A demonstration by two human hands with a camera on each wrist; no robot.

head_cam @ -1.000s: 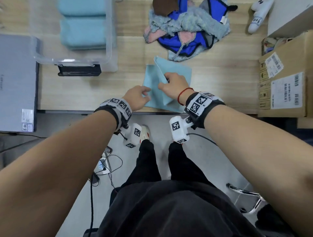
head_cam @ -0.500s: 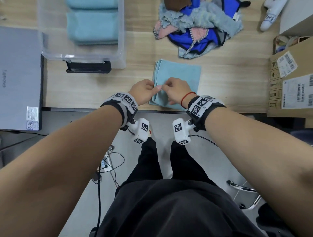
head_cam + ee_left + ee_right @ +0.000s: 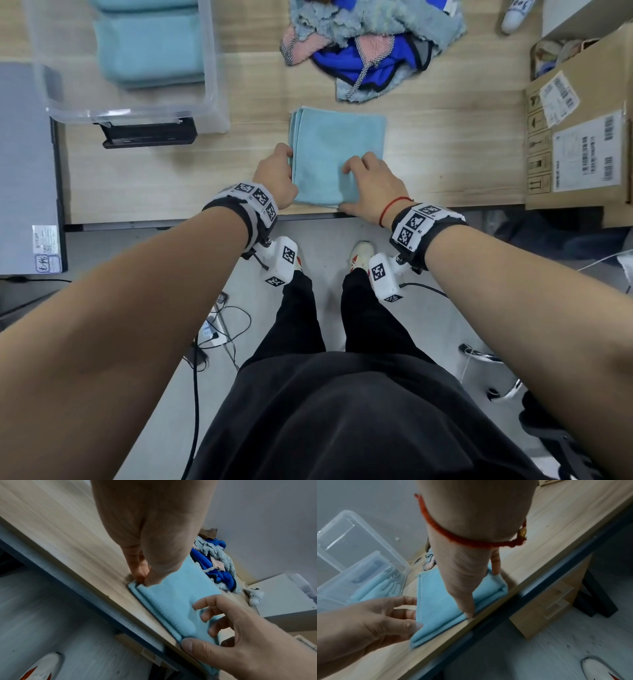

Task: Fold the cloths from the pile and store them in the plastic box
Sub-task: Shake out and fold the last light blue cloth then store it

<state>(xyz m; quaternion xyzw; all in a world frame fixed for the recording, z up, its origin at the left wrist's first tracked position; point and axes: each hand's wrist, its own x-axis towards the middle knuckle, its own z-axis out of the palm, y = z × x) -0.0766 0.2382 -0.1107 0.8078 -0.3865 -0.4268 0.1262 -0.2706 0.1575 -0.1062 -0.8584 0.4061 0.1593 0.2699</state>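
A light blue cloth (image 3: 337,144), folded into a rectangle, lies flat at the wooden table's near edge. My left hand (image 3: 277,174) pinches its left edge, thumb on top (image 3: 150,582) and fingertips tucked under the edge (image 3: 412,612). My right hand (image 3: 356,185) rests on the cloth's near right part, fingers bent on top (image 3: 205,605) and thumb along the near fold (image 3: 469,612). The clear plastic box (image 3: 137,111) stands at the far left with folded blue cloths (image 3: 150,51) inside. The pile (image 3: 370,44) of blue, grey and pink cloths lies beyond the folded cloth.
A grey laptop (image 3: 24,164) lies at the left. A black object (image 3: 150,132) sits in front of the box. A cardboard box (image 3: 579,144) stands at the right, with a white toy (image 3: 513,17) behind it. Bare tabletop (image 3: 452,154) lies right of the cloth.
The raised flap of the cloth has been laid down flat. My hands, together at its near left corner half a second ago, have moved apart: left to the left edge, right to the near right.
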